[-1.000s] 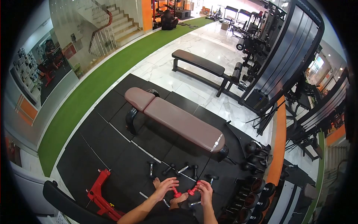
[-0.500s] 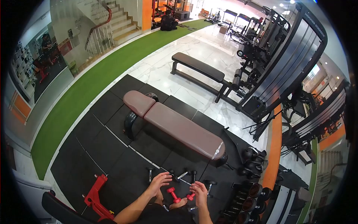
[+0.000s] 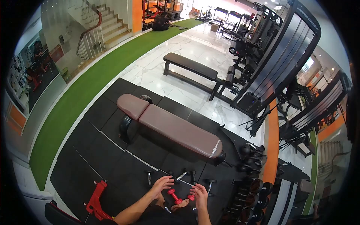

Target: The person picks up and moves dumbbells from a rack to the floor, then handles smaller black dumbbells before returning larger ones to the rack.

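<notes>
My left hand (image 3: 162, 186) hovers in front of my body with its fingers curved and apart, holding nothing. Facing it, my right hand (image 3: 200, 195) is also open, fingers bent, with no object seen in it. On the black mat below lies a red dumbbell (image 3: 174, 196) beside my bare foot (image 3: 180, 205). A second red dumbbell (image 3: 191, 196) is partly hidden behind my right hand. Several metal-handled dumbbells lie around them, among them one upper left (image 3: 149, 177), one in the middle (image 3: 182, 175) and one at the right (image 3: 210, 186).
A brown padded bench (image 3: 176, 127) stands ahead, a wristwatch (image 3: 214, 148) on its near end. To the right are a dumbbell rack (image 3: 240, 202) and kettlebells (image 3: 251, 155). A red metal frame (image 3: 96, 200) is at lower left. Far off, a person (image 3: 161, 22) sits on green turf.
The view has turned slightly, so the bench and machines appear farther left. Both hands keep nearly the same open pose. The dumbbells stay on the floor.
</notes>
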Available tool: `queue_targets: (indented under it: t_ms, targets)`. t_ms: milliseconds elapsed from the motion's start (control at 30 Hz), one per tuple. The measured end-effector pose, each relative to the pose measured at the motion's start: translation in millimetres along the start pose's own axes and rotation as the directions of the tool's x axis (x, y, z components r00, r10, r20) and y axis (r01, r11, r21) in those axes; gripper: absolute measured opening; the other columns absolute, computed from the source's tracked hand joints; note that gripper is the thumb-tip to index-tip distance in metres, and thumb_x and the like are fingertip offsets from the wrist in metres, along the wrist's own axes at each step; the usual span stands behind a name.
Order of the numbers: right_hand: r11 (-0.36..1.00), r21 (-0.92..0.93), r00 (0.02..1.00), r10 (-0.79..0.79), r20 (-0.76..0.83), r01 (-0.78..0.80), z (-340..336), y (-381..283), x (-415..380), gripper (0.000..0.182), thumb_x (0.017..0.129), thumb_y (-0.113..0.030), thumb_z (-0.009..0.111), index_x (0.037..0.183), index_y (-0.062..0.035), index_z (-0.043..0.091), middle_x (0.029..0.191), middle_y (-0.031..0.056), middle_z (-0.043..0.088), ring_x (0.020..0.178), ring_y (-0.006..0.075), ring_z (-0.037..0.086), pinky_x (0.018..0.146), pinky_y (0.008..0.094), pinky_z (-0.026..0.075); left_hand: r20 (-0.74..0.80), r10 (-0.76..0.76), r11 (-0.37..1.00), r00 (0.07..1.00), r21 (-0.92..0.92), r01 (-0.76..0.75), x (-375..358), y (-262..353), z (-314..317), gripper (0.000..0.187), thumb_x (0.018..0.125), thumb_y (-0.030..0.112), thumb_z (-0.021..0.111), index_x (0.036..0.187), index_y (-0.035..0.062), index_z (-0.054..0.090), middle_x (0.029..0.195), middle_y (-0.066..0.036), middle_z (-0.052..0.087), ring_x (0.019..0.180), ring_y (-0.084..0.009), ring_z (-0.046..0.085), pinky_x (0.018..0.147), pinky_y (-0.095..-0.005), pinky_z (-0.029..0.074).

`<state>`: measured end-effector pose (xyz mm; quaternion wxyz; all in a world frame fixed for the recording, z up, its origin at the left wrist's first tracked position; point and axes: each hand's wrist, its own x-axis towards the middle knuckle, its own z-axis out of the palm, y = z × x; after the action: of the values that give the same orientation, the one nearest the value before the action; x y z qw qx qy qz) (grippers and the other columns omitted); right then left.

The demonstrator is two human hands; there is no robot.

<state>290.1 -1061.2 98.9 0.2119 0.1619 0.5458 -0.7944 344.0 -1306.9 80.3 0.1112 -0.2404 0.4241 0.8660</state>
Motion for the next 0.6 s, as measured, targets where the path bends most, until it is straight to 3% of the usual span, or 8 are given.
queue_targets:
  t_ms: [267, 500, 600]
  targets:
    - [0.997, -0.004, 0.996, 0.083, -0.041, -0.083, -56.1, 27.0, 12.9, 0.032, 0.091, -0.007, 0.061, 0.123, -0.0017, 0.058, 0.108, 0.0133, 0.066, 0.092, 0.0238, 0.067, 0.079, 0.0355, 0.056, -0.135, -0.075, 0.996, 0.988, 0.043, 0.081, 19.6, -47.5, 7.8, 0.045, 0.100, 0.032, 0.055, 0.136, 0.0054, 0.052, 0.125, -0.012, 0.064, 0.114, -0.0229, 0.064, 0.092, -0.0342, 0.050]
    - [0.958, -0.002, 0.949, 0.285, -0.131, -0.288, -131.8, 122.8, 58.7, 0.038, 0.094, -0.010, 0.059, 0.131, -0.0070, 0.052, 0.116, 0.0104, 0.062, 0.099, 0.0183, 0.064, 0.079, 0.0308, 0.054, -0.291, -0.239, 0.953, 0.926, 0.113, 0.281, 72.4, -168.0, -19.7, 0.047, 0.097, 0.028, 0.062, 0.137, 0.0060, 0.051, 0.122, -0.011, 0.064, 0.107, -0.0193, 0.066, 0.086, -0.0313, 0.053]
    - [0.937, -0.043, 0.923, 0.333, -0.192, -0.347, -155.0, 176.5, 89.9, 0.042, 0.095, -0.015, 0.056, 0.135, -0.0106, 0.047, 0.122, 0.0101, 0.059, 0.107, 0.0199, 0.061, 0.085, 0.0356, 0.054, -0.306, -0.273, 0.939, 0.912, 0.120, 0.321, 118.2, -244.0, -58.3, 0.060, 0.094, 0.028, 0.067, 0.143, 0.0045, 0.041, 0.125, -0.011, 0.060, 0.106, -0.0185, 0.064, 0.084, -0.0298, 0.052]
